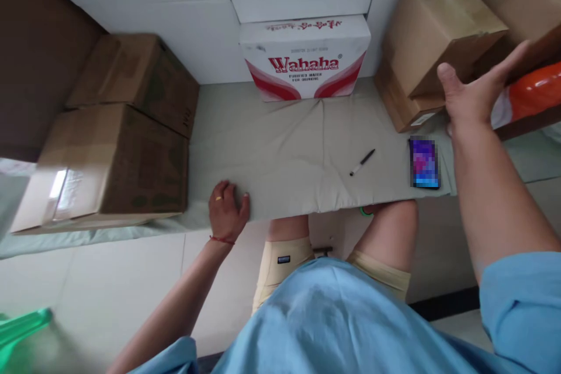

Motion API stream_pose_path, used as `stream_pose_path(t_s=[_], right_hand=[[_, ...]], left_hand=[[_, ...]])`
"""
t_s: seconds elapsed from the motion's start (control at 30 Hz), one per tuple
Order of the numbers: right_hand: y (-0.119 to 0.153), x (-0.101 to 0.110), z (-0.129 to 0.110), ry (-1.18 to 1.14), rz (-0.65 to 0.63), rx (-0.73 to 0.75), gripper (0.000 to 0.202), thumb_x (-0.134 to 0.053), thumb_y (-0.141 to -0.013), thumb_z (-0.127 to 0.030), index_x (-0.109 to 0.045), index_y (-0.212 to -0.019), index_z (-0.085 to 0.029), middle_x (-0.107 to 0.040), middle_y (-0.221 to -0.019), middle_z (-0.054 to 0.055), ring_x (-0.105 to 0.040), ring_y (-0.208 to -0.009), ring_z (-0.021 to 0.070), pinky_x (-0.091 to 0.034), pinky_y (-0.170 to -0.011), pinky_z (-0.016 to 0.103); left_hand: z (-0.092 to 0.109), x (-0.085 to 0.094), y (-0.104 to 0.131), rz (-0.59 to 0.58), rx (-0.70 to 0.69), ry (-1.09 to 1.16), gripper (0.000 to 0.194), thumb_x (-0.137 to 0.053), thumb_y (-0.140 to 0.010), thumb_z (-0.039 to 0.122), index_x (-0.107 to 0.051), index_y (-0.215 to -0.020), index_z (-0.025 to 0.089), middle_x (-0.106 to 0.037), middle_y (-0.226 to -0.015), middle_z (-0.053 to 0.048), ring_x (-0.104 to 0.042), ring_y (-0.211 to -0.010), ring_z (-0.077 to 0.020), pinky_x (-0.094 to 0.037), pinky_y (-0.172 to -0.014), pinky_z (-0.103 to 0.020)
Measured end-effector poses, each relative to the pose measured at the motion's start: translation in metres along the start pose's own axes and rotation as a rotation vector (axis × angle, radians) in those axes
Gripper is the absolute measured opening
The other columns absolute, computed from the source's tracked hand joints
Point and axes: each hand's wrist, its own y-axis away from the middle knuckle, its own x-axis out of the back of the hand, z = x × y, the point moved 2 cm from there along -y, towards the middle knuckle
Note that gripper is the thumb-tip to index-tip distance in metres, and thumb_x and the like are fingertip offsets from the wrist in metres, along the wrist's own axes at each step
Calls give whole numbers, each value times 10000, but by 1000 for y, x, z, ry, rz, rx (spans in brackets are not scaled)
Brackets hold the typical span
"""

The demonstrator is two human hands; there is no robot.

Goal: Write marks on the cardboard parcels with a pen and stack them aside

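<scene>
My left hand (227,209) lies on the front edge of the cloth-covered table (267,152), holding nothing, its fingers a little bent and the thumb apart. At the right my right hand (475,96) is raised, thumb and forefinger spread wide with nothing between them. Just beyond that hand is a shiny orange and white package (534,93), partly cut off by the picture's edge; whether my other fingers touch it I cannot tell. A phone (424,162) with a blurred screen lies below the hand, and a black and white pen (363,162) lies left of the phone.
A white and red Wahaha water carton (307,58) stands against the wall at the back. Stacked cardboard boxes (144,158) fill the left side, and more brown boxes (438,35) stand at the right. A green plastic object (26,327) shows at the lower left.
</scene>
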Motion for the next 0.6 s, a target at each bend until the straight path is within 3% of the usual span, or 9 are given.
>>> stream_pose_path(t_s=[0.13, 0.23, 0.4, 0.5, 0.6], right_hand=[[-27, -18, -10, 115, 105, -41, 1418, -928, -756, -444, -38, -1692, 141, -79, -1770, 438, -100, -1748, 378, -100, -1340, 548], [-33, -28, -10, 89, 144, -18, 1329, -862, -784, -447, -89, -1680, 158, -105, -1761, 433, -135, -1733, 391, -107, -1323, 552], [-32, -37, -8, 5, 150, -119, 1406, -946, -642, -248, -101, -1711, 98, -229, -1767, 384, -322, -1691, 303, -157, -1327, 439], [-29, -36, -13, -56, 163, -114, 1442, -965, -548, -135, -141, -1711, 85, -254, -1777, 344, -350, -1678, 254, -158, -1333, 373], [-18, -28, -25, -184, 256, -156, 1334, -925, -535, -22, -256, -1684, 90, -282, -1779, 312, -359, -1673, 222, -172, -1335, 328]], left_hand=[[2, -7, 3, 23, -39, -49, 460, -527, -1038, 417, -674, -1301, 70, -630, -1441, -313, -559, -1456, -441, -417, -1255, -620], [4, -8, 4, 45, -54, -60, 454, -540, -1037, 394, -678, -1307, 57, -634, -1435, -322, -565, -1444, -449, -432, -1235, -627], [5, -7, 5, 84, -76, -73, 429, -570, -1023, 384, -687, -1300, 78, -661, -1413, -286, -594, -1421, -431, -458, -1224, -599], [5, -8, 6, 103, -75, -79, 416, -575, -1017, 384, -693, -1289, 92, -674, -1400, -272, -611, -1406, -420, -474, -1215, -586], [5, -8, 7, 117, -57, -77, 404, -581, -1014, 377, -700, -1281, 98, -679, -1399, -269, -614, -1406, -417, -476, -1211, -584]])
